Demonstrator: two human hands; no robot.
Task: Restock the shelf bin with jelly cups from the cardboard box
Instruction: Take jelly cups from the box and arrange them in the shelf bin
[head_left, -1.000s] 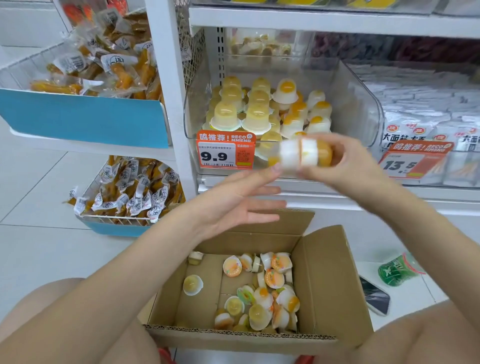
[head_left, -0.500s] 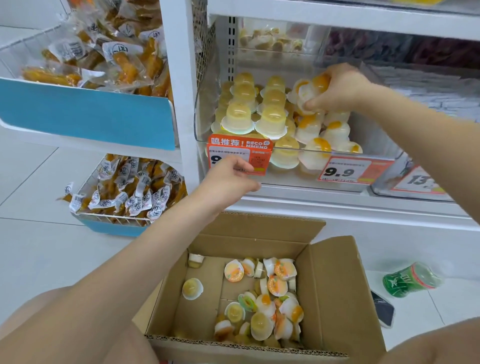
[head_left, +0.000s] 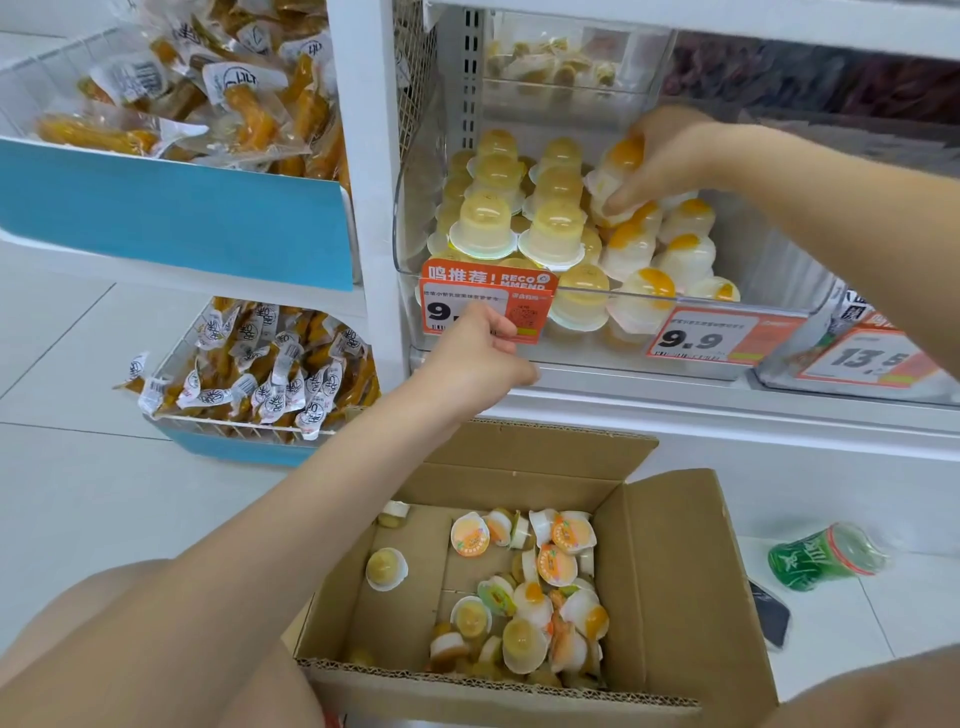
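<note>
- My right hand (head_left: 660, 161) has gone from hovering in front of the shelf a second ago to reaching inside the clear shelf bin (head_left: 410, 208). Its fingers are curled round a white-and-orange jelly cup (head_left: 615, 171), setting it on the far right stack.
- My left hand (head_left: 480, 358), spread in mid-air a second ago, now has its fingers curled at the bin's near edge, pinching the orange price tag (head_left: 488, 293). I judge it is steadying the bin.
- The view has tipped up, so the shelf sits lower in frame.
- In the bin, yellow cups fill the left rows and white-and-orange cups the right.
- The cardboard box (head_left: 675, 571) sits on the floor near me, with loose cups heaped at its right side, so restocking looks far from finished.
- Next I would let go of the cup and return to the box.
</note>
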